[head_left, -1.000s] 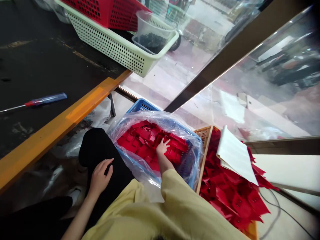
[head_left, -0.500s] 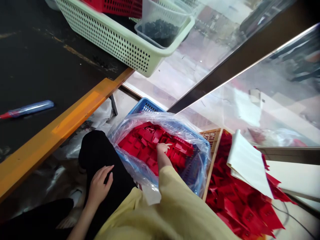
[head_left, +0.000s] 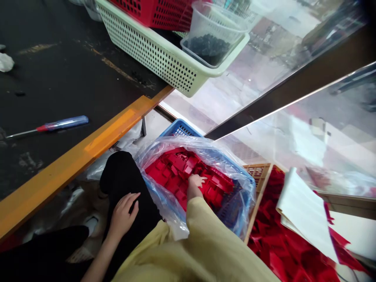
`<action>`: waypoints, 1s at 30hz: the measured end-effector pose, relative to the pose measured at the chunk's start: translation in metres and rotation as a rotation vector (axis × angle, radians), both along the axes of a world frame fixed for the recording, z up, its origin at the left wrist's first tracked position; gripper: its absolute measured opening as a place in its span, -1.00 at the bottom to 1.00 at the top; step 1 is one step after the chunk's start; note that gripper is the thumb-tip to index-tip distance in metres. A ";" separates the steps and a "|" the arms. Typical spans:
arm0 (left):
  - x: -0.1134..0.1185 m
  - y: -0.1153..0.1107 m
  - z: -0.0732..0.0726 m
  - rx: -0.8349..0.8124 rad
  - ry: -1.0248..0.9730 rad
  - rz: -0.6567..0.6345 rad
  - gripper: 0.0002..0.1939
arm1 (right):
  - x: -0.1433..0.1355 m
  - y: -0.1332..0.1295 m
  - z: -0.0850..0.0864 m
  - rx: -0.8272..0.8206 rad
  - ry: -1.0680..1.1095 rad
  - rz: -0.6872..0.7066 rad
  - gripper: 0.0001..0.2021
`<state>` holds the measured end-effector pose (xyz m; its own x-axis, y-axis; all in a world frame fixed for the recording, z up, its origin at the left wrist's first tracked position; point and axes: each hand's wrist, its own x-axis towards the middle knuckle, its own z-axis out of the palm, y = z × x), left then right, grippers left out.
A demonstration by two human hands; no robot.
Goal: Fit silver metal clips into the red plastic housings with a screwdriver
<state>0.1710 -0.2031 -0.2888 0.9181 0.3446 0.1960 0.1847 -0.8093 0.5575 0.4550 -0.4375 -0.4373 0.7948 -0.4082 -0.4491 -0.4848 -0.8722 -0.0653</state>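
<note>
My right hand [head_left: 196,181] reaches down onto the red plastic parts [head_left: 173,172] in a blue basket [head_left: 180,127] lined with a clear plastic bag [head_left: 176,231]. Its fingers are apart and rest on the parts, with nothing seen gripped between them. My left hand [head_left: 125,213] lies on my black-trousered thigh, thumb and fingers loosely apart and holding nothing.
The black table with an orange edge [head_left: 117,129] bears a screwdriver [head_left: 63,123] and a pale green basket [head_left: 152,51] holding a red basket [head_left: 164,15] and a clear tub [head_left: 217,23]. At right, a crate [head_left: 258,196] holds red pieces under white sheets [head_left: 305,211].
The view has shifted, so the table, baskets and crate sit further right in the picture. More of the screwdriver shows. Both hands keep nearly the same places, on the parts and on the thigh.
</note>
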 end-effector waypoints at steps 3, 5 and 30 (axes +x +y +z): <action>-0.001 -0.001 -0.001 -0.029 -0.001 0.008 -0.72 | -0.014 -0.009 0.009 -0.070 -0.010 -0.055 -0.64; -0.002 -0.002 -0.001 -0.051 -0.003 0.015 -0.71 | -0.024 -0.017 0.017 -0.091 -0.030 -0.081 -0.64; -0.019 -0.006 0.006 -0.493 -0.146 -0.028 -0.73 | -0.097 0.084 0.317 1.458 -0.229 0.291 -0.71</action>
